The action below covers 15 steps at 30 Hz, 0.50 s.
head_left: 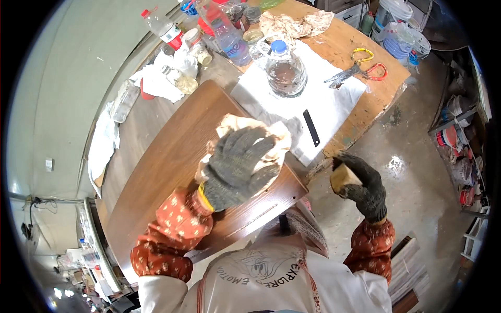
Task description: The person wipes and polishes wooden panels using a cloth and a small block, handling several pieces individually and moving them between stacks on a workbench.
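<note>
- The left hand [237, 164], gloved, lay palm down with fingers loosely extended over a crumpled pale cloth [279, 138]; whether it gripped the folds could not be told.
- The right hand [368, 188], also gloved, was curled around a tan block [344, 178], off the panel's edge.
- Under the cloth lay the brown panel [172, 135], its bare part looking evenly coloured.
- The work seemed unfinished, with the cloth on the panel and the block in hand; how much surface was done or left could not be judged.
- Beyond, a white sheet [334, 109] on the table [389, 78] bore a blue-capped jug [286, 75] and a black strip [311, 128].
</note>
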Tool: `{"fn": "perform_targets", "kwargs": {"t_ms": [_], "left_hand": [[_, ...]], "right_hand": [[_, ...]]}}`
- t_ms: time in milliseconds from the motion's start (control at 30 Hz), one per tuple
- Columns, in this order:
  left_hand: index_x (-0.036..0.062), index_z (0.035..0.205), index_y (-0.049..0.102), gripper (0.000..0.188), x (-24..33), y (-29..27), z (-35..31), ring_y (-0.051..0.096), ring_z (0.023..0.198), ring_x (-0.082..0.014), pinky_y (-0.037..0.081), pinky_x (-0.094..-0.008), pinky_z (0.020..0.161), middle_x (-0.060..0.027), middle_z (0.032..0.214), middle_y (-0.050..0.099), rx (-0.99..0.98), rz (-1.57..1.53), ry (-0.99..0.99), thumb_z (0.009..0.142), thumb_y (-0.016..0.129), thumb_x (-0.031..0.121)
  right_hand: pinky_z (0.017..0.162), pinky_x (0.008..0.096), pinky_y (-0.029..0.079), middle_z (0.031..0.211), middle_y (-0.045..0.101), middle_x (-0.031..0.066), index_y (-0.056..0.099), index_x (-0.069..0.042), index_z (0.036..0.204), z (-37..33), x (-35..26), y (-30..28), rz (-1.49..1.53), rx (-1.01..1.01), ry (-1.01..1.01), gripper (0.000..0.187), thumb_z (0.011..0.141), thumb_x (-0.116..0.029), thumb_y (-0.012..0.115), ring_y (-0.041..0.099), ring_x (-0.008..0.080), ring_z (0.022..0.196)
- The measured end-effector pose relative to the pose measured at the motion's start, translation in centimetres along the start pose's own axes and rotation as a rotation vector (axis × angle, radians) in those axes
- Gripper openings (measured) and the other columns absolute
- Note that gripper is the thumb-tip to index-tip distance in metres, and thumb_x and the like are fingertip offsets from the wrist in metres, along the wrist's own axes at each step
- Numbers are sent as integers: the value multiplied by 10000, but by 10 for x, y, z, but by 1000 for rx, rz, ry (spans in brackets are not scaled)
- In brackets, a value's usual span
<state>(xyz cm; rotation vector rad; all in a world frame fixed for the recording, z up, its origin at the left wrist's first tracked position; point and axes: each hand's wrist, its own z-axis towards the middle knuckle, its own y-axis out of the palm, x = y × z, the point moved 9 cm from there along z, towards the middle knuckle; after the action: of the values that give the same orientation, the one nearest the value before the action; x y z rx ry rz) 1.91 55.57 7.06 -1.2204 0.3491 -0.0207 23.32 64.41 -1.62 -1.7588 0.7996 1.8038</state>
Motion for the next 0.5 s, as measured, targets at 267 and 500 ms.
{"fn": "perform_targets", "kwargs": {"t_ms": [267,500], "left_hand": [[47,1064,588,333,-222,98,17,617,881,-351,490,-389,783,-182,1006,636,-213,-170,-624,857,630,306],[78,1209,555,491,-217,80,29,611,979,-400,482,-436,830,-246,1023,640,-176,-116,-940,879,554,440]], "right_hand": [[973,373,435,1223,584,125,485,-6,1321,-39,30,-46,144,257,23,734,700,-228,808,542,238,1141],[969,377,439,1273,549,121,461,-3,1338,-75,49,-87,206,493,-93,697,792,-343,728,546,252,1146]]}}
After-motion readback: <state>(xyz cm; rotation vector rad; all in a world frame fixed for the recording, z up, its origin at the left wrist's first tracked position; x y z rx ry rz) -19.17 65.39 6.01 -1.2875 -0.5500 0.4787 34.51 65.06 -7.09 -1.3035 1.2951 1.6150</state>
